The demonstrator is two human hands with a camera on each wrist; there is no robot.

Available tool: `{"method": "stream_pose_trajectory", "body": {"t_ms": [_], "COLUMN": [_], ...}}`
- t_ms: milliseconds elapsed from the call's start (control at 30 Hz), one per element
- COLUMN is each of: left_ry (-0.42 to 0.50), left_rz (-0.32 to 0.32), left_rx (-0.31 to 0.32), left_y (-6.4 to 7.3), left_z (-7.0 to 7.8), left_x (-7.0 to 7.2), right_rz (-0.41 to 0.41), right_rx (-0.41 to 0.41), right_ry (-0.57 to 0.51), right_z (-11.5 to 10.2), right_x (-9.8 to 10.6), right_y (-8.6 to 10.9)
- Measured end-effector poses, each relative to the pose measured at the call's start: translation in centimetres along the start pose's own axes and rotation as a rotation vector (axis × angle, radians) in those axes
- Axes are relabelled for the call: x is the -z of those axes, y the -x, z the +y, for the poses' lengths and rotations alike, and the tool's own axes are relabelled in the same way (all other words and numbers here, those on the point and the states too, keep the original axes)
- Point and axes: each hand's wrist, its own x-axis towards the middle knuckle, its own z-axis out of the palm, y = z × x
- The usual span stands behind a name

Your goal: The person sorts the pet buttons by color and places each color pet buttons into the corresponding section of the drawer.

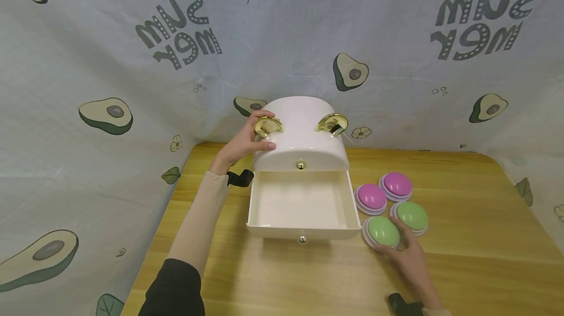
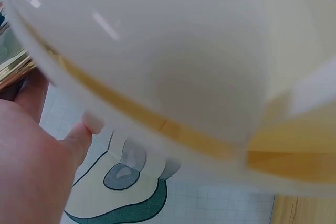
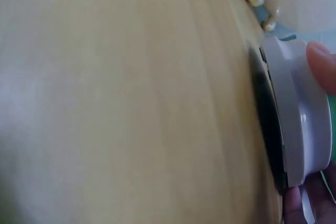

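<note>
A glossy white drawer box (image 1: 304,132) with gold ear-shaped pieces stands at the back middle, its lower drawer (image 1: 304,233) pulled out with nothing visible inside. My left hand (image 1: 242,144) holds the box's upper left side around the left gold ear (image 1: 268,126), thumb on the front. To the right of the drawer, my right hand (image 1: 411,255) grips the nearer green-topped round button (image 1: 383,231) by its white rim. In the right wrist view, thumb and fingers span the button's rim (image 3: 299,114), with a dark shadow under its base.
Another green button (image 1: 412,216) sits beside the gripped one, close to my fingers. Two magenta buttons (image 1: 371,196) (image 1: 398,184) stand just behind. All are on a wooden table (image 1: 476,218). A pale cloth printed with avocados (image 1: 282,42) hangs behind the box.
</note>
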Motion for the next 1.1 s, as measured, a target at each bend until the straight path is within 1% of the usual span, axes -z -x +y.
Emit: {"method": "stream_pose_trajectory", "body": {"t_ms": [133, 233, 367, 467, 633, 700, 800, 1100], "left_ry": [0.001, 0.005, 0.019, 0.022, 0.018, 0.017, 0.016, 0.016], "left_rz": [-0.003, -0.002, 0.003, 0.005, 0.002, -0.001, -0.004, -0.005], "left_rx": [-0.004, 0.002, 0.013, 0.015, 0.010, 0.007, 0.000, 0.002], "left_y": [0.0, 0.0, 0.0, 0.0, -0.1, -0.1, -0.1, -0.2], "left_z": [-0.1, -0.1, 0.0, 0.0, 0.0, 0.0, -0.1, -0.2], "left_x": [0.0, 0.0, 0.0, -0.1, -0.1, 0.0, 0.0, 0.1], "right_rz": [-0.020, -0.032, -0.025, -0.012, 0.012, 0.020, 0.021, -0.001], "right_rx": [-0.022, -0.014, 0.039, 0.101, 0.238, 0.273, 0.298, 0.358], "right_ry": [-0.011, -0.001, -0.050, -0.139, -0.296, -0.328, -0.367, -0.399], "right_z": [-0.5, -1.1, -1.9, -2.5, -3.6, -4.2, -5.2, -9.0], "right_x": [0.3, 0.5, 0.7, 0.9, 1.1, 1.3, 1.7, 2.6], "right_y": [0.2, 0.4, 0.6, 0.7, 0.7, 0.6, 0.7, 0.9]}}
